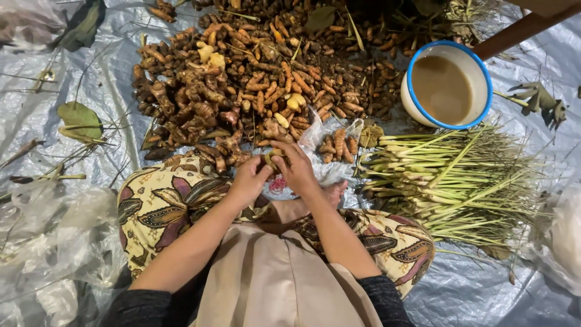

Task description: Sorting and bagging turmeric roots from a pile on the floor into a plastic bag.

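Head view: both hands, left hand [249, 178] and right hand [296, 169], pinch one small root [272, 156] together; the big root pile [242, 85] lies just ahead on the sheet [97, 72].

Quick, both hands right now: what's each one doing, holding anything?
Left hand: fingers closed on a small turmeric root, held over the lap.
Right hand: fingers also pinched on that same root, above the clear plastic bag.
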